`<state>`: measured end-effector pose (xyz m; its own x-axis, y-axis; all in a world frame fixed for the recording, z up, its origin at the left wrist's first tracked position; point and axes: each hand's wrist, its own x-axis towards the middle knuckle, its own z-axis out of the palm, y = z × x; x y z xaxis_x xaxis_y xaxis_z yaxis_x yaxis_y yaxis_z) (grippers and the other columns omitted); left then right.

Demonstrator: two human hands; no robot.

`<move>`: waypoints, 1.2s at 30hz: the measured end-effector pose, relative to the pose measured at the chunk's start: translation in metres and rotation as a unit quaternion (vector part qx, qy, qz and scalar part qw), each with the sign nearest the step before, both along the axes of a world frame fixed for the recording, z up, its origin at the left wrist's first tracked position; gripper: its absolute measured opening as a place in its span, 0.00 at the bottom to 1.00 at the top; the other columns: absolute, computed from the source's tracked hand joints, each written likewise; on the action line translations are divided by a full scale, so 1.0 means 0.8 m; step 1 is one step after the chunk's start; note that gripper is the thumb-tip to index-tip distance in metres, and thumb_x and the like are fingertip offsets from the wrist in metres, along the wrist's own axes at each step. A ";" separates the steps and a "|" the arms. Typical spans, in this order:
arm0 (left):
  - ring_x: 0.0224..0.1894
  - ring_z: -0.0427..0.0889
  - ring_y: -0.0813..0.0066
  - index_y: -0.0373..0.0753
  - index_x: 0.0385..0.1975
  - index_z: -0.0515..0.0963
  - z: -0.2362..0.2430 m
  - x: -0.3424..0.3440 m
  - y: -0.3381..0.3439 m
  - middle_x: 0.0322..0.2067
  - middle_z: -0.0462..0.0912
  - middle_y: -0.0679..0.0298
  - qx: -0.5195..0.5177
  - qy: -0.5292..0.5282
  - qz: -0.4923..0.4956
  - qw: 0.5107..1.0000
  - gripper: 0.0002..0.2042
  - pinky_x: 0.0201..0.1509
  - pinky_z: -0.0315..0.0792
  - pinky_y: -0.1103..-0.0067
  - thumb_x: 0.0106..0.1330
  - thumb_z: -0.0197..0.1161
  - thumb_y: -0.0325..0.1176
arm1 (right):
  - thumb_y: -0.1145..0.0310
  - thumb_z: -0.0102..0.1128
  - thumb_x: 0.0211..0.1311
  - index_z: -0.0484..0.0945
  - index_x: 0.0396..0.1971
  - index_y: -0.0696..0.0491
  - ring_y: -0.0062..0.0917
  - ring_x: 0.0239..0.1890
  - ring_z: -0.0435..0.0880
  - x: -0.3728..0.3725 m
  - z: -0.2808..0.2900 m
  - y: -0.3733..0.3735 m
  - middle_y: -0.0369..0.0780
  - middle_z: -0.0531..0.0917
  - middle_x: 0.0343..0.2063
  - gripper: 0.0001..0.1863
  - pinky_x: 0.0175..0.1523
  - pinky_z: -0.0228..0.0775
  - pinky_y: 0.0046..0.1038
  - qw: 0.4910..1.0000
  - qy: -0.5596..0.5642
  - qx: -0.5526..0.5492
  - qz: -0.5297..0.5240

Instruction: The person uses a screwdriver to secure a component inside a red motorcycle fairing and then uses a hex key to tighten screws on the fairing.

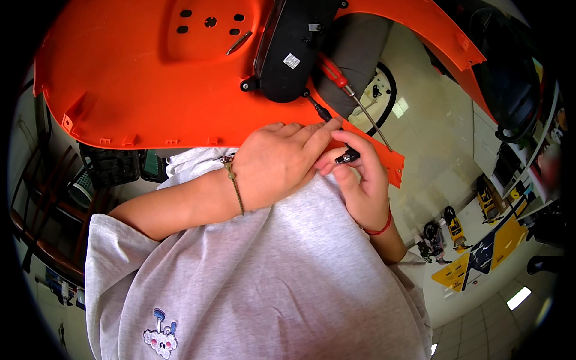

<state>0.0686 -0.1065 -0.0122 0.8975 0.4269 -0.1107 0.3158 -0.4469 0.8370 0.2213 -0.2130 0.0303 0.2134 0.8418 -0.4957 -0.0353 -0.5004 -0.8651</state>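
A large orange plastic panel [150, 117] lies in front of me, with a black oblong housing [294, 36] on it. A short black cable with a connector [323, 113] comes out of the housing's lower end and runs to the fingertips of my left hand [276, 157]. That hand is bent over the panel's near edge, fingers close together around the cable; its thumb is hidden. My right hand [367, 186], close beside it, pinches a black cable plug [348, 156] between thumb and fingers. A screwdriver [336, 75] with a red handle lies just beyond, its shaft slanting toward the panel's right corner.
A small dark pen-shaped piece [239, 43] rests on the panel. At left are an open black tool case [111, 165] and a brown wooden chair [45, 228]. Yellow and black model vehicles [454, 227] stand at the right. A round cream part with a black rim [379, 90] lies beyond the panel.
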 end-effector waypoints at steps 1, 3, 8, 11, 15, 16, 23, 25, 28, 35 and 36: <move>0.38 0.83 0.64 0.33 0.60 0.68 0.000 0.000 0.001 0.36 0.83 0.58 -0.001 -0.004 0.005 1.000 0.30 0.43 0.76 0.73 0.56 0.66 0.34 | 0.65 0.64 0.63 0.75 0.51 0.57 0.23 0.28 0.76 0.008 0.003 0.006 0.37 0.81 0.28 0.19 0.34 0.67 0.26 0.973 -0.195 0.048 0.116; 0.39 0.83 0.63 0.33 0.60 0.68 0.000 0.001 0.001 0.36 0.83 0.58 -0.003 -0.005 0.007 1.000 0.30 0.44 0.76 0.73 0.56 0.66 0.33 | 0.65 0.69 0.56 0.79 0.47 0.55 0.25 0.24 0.73 0.025 0.008 0.018 0.35 0.76 0.22 0.19 0.33 0.66 0.28 0.873 -0.408 0.113 0.240; 0.40 0.83 0.63 0.32 0.59 0.69 0.001 0.002 0.001 0.37 0.83 0.58 0.006 0.007 -0.001 1.000 0.29 0.45 0.76 0.73 0.55 0.66 0.32 | 0.69 0.67 0.57 0.82 0.44 0.55 0.26 0.19 0.71 0.030 0.010 0.032 0.35 0.72 0.16 0.15 0.29 0.65 0.27 0.853 -0.432 0.126 0.264; 0.38 0.83 0.63 0.32 0.56 0.70 -0.004 -0.001 0.000 0.35 0.82 0.58 0.024 0.009 -0.012 1.000 0.28 0.42 0.76 0.73 0.54 0.67 0.32 | 0.70 0.48 0.71 0.77 0.52 0.58 0.21 0.17 0.76 0.013 0.019 0.040 0.34 0.76 0.14 0.15 0.23 0.65 0.24 0.982 -0.009 -0.186 0.003; 0.37 0.82 0.63 0.31 0.54 0.70 0.000 0.002 0.004 0.33 0.81 0.58 -0.003 0.016 0.006 1.000 0.27 0.40 0.76 0.73 0.53 0.67 0.33 | 0.64 0.46 0.74 0.65 0.62 0.60 0.20 0.23 0.77 0.012 0.010 0.036 0.36 0.78 0.19 0.22 0.31 0.69 0.22 0.935 0.280 -0.152 -0.155; 0.36 0.81 0.63 0.31 0.55 0.70 0.000 0.001 0.002 0.33 0.81 0.58 0.001 0.023 0.004 1.000 0.28 0.39 0.76 0.73 0.53 0.67 0.33 | 0.63 0.49 0.73 0.67 0.61 0.59 0.21 0.23 0.77 0.001 0.010 0.029 0.36 0.78 0.19 0.22 0.31 0.68 0.22 0.953 0.221 -0.142 -0.149; 0.39 0.82 0.62 0.31 0.59 0.67 0.000 0.005 -0.001 0.37 0.81 0.56 0.021 0.010 0.014 1.000 0.32 0.42 0.76 0.72 0.53 0.67 0.33 | 0.68 0.62 0.63 0.81 0.47 0.56 0.22 0.19 0.76 0.029 0.006 0.018 0.36 0.79 0.17 0.14 0.27 0.62 0.25 0.846 -0.465 0.124 0.228; 0.40 0.82 0.61 0.31 0.60 0.67 0.003 0.003 0.001 0.38 0.81 0.56 0.014 0.029 0.000 0.999 0.32 0.43 0.76 0.72 0.53 0.67 0.33 | 0.71 0.56 0.68 0.80 0.46 0.57 0.21 0.16 0.79 0.013 0.005 0.019 0.39 0.82 0.16 0.11 0.25 0.64 0.21 0.955 -0.282 0.009 0.094; 0.40 0.82 0.61 0.30 0.59 0.67 0.001 0.003 0.003 0.38 0.81 0.55 -0.003 0.026 -0.002 1.000 0.32 0.44 0.76 0.71 0.53 0.66 0.32 | 0.73 0.49 0.72 0.78 0.47 0.58 0.20 0.19 0.82 0.016 0.025 0.036 0.39 0.84 0.17 0.11 0.29 0.68 0.19 0.963 0.171 -0.160 -0.136; 0.39 0.81 0.61 0.31 0.58 0.68 0.002 0.003 0.003 0.37 0.81 0.56 0.010 0.028 0.001 1.000 0.31 0.41 0.76 0.72 0.53 0.66 0.33 | 0.64 0.73 0.52 0.78 0.41 0.56 0.25 0.26 0.77 0.024 0.021 0.025 0.35 0.77 0.22 0.19 0.32 0.68 0.27 0.896 -0.362 0.113 0.233; 0.39 0.81 0.61 0.31 0.58 0.68 0.002 0.001 0.002 0.38 0.81 0.56 0.011 0.026 0.000 1.000 0.31 0.41 0.76 0.73 0.53 0.66 0.33 | 0.62 0.74 0.51 0.78 0.39 0.55 0.26 0.25 0.77 0.027 0.020 0.029 0.34 0.77 0.21 0.19 0.32 0.67 0.28 0.839 -0.436 0.146 0.289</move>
